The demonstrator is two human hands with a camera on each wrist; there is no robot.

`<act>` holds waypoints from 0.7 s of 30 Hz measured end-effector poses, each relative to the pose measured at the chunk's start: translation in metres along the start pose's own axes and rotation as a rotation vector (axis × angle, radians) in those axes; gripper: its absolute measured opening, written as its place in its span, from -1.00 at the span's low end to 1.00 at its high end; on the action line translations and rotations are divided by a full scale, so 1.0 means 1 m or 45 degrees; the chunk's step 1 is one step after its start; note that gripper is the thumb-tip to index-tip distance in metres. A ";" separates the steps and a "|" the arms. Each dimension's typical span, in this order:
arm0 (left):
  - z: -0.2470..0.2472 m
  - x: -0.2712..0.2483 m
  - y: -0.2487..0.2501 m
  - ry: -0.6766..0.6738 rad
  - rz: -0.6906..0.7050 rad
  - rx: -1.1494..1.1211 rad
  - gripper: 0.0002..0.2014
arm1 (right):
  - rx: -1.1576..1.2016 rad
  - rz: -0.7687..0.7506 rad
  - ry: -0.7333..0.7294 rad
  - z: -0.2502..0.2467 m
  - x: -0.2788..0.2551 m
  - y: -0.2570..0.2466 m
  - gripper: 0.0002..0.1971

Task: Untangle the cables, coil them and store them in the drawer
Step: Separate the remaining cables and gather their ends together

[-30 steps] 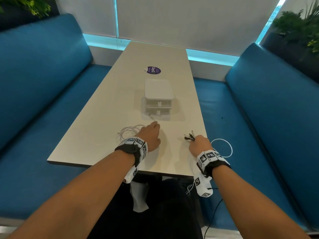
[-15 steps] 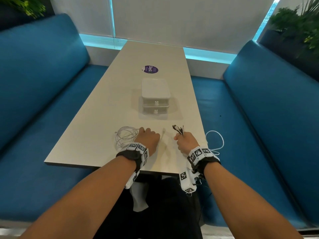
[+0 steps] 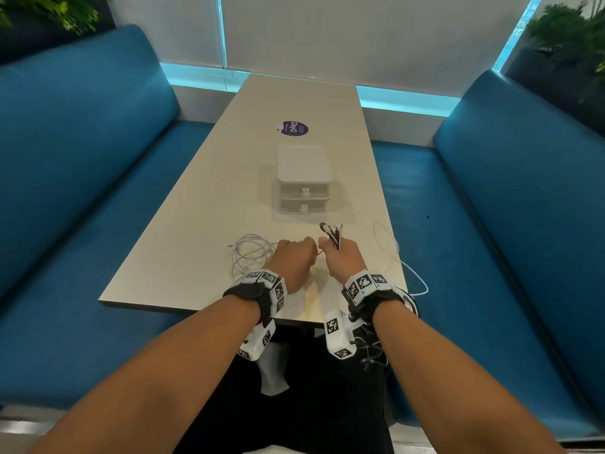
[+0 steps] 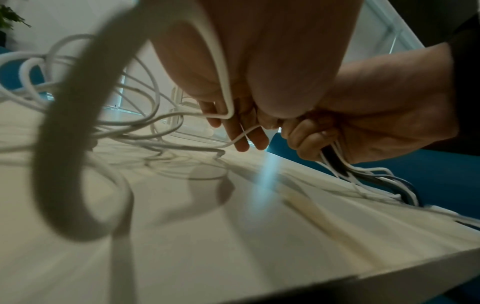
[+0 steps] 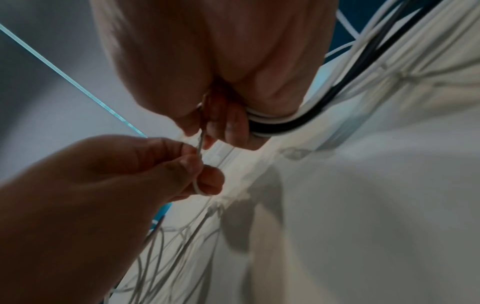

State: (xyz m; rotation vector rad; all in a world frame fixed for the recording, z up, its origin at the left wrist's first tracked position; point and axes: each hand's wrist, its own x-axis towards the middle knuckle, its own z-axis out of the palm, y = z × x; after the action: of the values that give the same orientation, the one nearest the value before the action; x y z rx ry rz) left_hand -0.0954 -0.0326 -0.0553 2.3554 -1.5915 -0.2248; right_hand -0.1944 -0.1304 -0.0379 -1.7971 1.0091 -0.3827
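A loose white cable lies in loops on the table left of my hands. My left hand pinches a strand of this white cable between thumb and fingers. My right hand grips a bundle of black and white cables; their plugs stick up above the fist. The bundle trails off the table's near right edge. Both hands meet near the front of the table. The white two-drawer box stands beyond them, both drawers closed.
A purple round sticker lies on the table beyond the box. A white cable loop hangs over the right table edge. Blue benches flank the table on both sides. Plants stand behind the backrests.
Both hands have drawn together near the table's front. The left hand came back from the drawer box with the white cable; the right hand moved left with its bundle.
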 end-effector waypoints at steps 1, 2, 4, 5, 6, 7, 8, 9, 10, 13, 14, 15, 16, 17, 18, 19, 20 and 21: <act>0.002 -0.002 0.000 -0.005 0.006 -0.036 -0.76 | -0.013 -0.018 0.007 0.003 0.000 -0.001 -0.71; 0.005 -0.004 -0.002 -0.014 0.011 -0.068 -0.76 | -0.020 -0.028 0.022 0.004 0.001 -0.001 -0.73; 0.009 -0.006 -0.007 -0.036 0.007 -0.100 -0.78 | -0.081 -0.029 0.033 0.003 0.003 0.002 -0.73; 0.009 -0.007 -0.010 -0.030 0.009 -0.082 -0.81 | -0.130 -0.038 0.028 0.002 0.004 0.003 -0.74; 0.008 -0.007 -0.015 -0.016 0.016 -0.051 -0.85 | -0.183 -0.053 0.027 0.000 0.005 0.005 -0.73; 0.007 -0.008 -0.019 -0.001 0.035 0.001 -0.85 | -0.229 -0.067 0.032 -0.003 0.005 0.007 -0.73; 0.004 -0.009 -0.023 0.020 0.068 0.082 -0.82 | -0.258 -0.071 0.047 -0.007 0.006 0.008 -0.72; 0.002 -0.010 -0.028 0.040 0.096 0.169 -0.78 | -0.272 -0.065 0.071 -0.013 0.008 0.009 -0.71; 0.001 -0.012 -0.035 0.039 0.093 0.223 -0.77 | -0.278 -0.053 0.092 -0.018 0.009 0.010 -0.71; 0.000 -0.016 -0.053 -0.008 0.024 0.241 -0.76 | -0.305 -0.053 0.093 -0.029 0.009 0.012 -0.73; 0.001 -0.016 -0.055 -0.022 0.039 0.236 -0.77 | -0.306 -0.064 0.066 -0.030 0.009 0.012 -0.75; 0.001 -0.015 -0.054 -0.036 0.062 0.241 -0.78 | -0.272 -0.073 0.034 -0.030 0.007 0.011 -0.77; 0.001 -0.014 -0.052 -0.037 0.087 0.248 -0.79 | -0.185 -0.069 -0.002 -0.029 0.004 0.010 -0.79; 0.002 -0.013 -0.049 -0.044 0.109 0.267 -0.80 | -0.071 -0.058 -0.045 -0.027 0.001 0.007 -0.80; 0.001 -0.013 -0.046 -0.049 0.125 0.278 -0.80 | 0.020 -0.059 -0.081 -0.026 -0.001 0.006 -0.80; 0.002 -0.012 -0.043 -0.053 0.144 0.296 -0.81 | 0.072 -0.071 -0.108 -0.026 -0.002 0.006 -0.78; 0.003 -0.011 -0.040 -0.059 0.166 0.324 -0.81 | 0.105 -0.084 -0.140 -0.027 -0.003 0.006 -0.75; 0.004 -0.009 -0.036 -0.067 0.191 0.366 -0.81 | 0.153 -0.091 -0.177 -0.027 -0.003 0.005 -0.73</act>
State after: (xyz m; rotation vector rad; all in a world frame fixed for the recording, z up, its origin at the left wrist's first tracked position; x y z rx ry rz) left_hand -0.0684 -0.0118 -0.0708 2.4362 -1.9291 -0.0271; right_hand -0.2163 -0.1453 -0.0289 -1.7297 0.8102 -0.3494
